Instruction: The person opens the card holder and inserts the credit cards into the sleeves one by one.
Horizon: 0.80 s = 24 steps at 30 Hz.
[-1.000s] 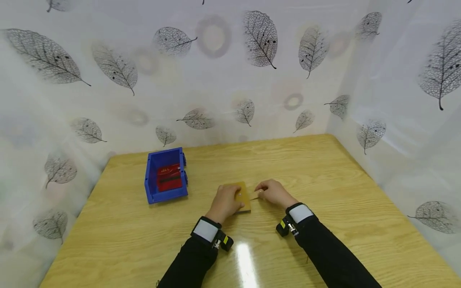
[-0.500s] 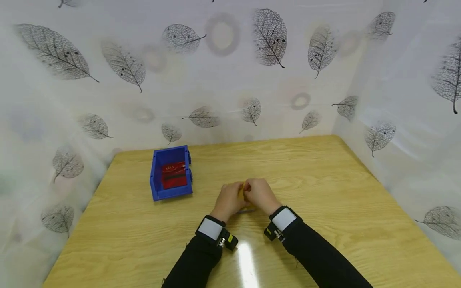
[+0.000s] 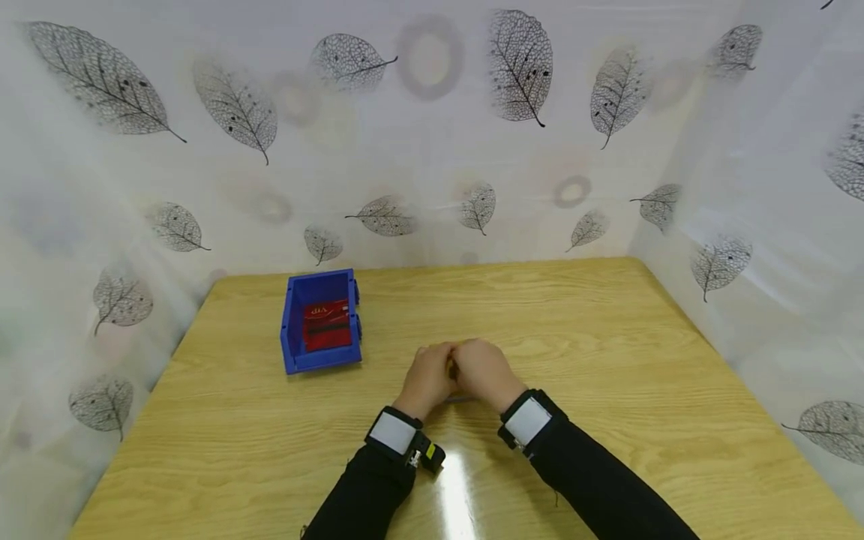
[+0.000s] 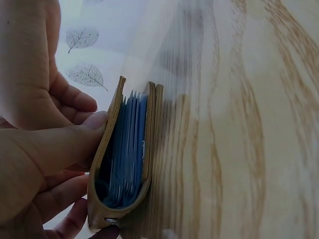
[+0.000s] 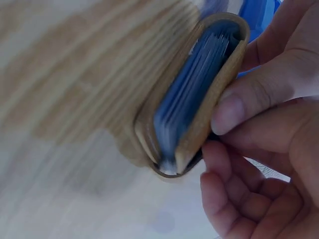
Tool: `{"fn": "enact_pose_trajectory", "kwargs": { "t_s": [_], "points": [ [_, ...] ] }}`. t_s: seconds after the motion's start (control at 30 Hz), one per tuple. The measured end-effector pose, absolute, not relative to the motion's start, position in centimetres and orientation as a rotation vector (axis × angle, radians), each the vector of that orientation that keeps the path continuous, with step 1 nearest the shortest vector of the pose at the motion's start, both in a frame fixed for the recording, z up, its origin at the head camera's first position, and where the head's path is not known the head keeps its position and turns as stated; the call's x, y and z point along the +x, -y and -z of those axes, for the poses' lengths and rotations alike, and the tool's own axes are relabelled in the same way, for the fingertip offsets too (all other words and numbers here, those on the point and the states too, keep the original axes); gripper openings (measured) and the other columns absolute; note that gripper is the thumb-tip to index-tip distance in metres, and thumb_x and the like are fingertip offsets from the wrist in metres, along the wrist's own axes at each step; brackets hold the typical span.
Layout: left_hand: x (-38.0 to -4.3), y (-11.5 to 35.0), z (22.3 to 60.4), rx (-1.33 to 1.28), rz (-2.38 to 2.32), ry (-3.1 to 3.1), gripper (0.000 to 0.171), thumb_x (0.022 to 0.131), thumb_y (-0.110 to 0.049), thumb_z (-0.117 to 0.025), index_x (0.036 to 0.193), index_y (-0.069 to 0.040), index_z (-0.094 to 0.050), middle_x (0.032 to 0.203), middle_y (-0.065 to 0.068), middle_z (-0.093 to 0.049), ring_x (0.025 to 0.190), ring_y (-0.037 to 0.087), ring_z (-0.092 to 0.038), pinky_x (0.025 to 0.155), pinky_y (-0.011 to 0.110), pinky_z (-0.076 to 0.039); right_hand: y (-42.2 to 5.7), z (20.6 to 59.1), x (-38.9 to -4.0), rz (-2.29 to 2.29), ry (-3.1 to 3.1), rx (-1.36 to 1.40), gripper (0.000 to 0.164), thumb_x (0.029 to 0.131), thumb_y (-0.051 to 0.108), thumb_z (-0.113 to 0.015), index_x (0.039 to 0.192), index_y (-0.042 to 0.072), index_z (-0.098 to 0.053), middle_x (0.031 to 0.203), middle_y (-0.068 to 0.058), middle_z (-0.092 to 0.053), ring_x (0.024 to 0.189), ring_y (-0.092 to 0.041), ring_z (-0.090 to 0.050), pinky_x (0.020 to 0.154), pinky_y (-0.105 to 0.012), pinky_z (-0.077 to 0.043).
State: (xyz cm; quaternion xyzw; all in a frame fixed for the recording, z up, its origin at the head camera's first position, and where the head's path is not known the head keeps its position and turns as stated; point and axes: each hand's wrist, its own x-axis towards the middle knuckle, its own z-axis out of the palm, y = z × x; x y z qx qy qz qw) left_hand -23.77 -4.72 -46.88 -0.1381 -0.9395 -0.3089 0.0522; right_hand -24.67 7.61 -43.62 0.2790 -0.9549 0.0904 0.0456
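Note:
A tan card holder (image 4: 130, 149), packed with bluish clear sleeves, lies between the two hands on the wooden table. My left hand (image 3: 427, 379) grips it from the left, thumb pressed on the upper cover and fingers at the spine, as the left wrist view shows. My right hand (image 3: 487, 371) curls over the opposite, open side, fingers bunched at the cover's edge. In the right wrist view a dark strap loops round that open edge of the card holder (image 5: 194, 94). From the head, both hands hide nearly all of it.
A blue plastic bin (image 3: 289, 322) stands at the back left of the table (image 3: 553, 315). Inside it lies a red card (image 3: 328, 339) marked VIP. A pale leaf-print curtain (image 3: 418, 135) hangs behind the table and along both sides.
One second ago the right hand pinched a strap stretched out to the right of the card holder. It has since come left over the holder, against the left hand, which stays in place.

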Motion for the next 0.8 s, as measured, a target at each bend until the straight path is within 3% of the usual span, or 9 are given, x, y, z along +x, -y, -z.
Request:
{"fn": "enact_pose_trajectory", "kwargs": {
  "t_s": [0.23, 0.47, 0.8],
  "points": [
    [-23.8, 4.6, 46.9, -0.433, 0.895, 2.827, 0.032, 0.076, -0.003, -0.076, 0.108, -0.004, -0.068, 0.101, 0.010, -0.072, 0.095, 0.031, -0.064, 0.090, 0.041, -0.047, -7.4, 43.5, -24.7, -0.291, 2.956, 0.865, 0.017, 0.079, 0.005, -0.072, 0.067, 0.009, -0.061, 0.066, -0.006, -0.060, 0.062, -0.020, -0.061, 0.055, -0.036, -0.053],
    [-23.8, 4.9, 46.9, -0.470, 0.871, 2.781, 0.032, 0.073, 0.001, -0.073, 0.105, -0.004, -0.069, 0.098, 0.010, -0.073, 0.092, 0.031, -0.065, 0.091, 0.041, -0.047, -7.0, 43.5, -24.3, -0.296, 2.849, 0.929, 0.019, 0.076, -0.002, -0.071, 0.064, 0.007, -0.060, 0.065, -0.005, -0.061, 0.061, -0.018, -0.060, 0.056, -0.035, -0.052],
    [-23.8, 5.2, 47.2, -0.549, 0.830, 2.690, 0.030, 0.069, 0.001, -0.073, 0.098, -0.006, -0.072, 0.092, 0.007, -0.074, 0.085, 0.024, -0.068, 0.089, 0.037, -0.045, -6.5, 43.8, -24.0, -0.225, 2.800, 0.913, 0.017, 0.076, 0.000, -0.072, 0.064, 0.007, -0.062, 0.067, -0.007, -0.063, 0.062, -0.023, -0.063, 0.053, -0.036, -0.052]
  ]
}}
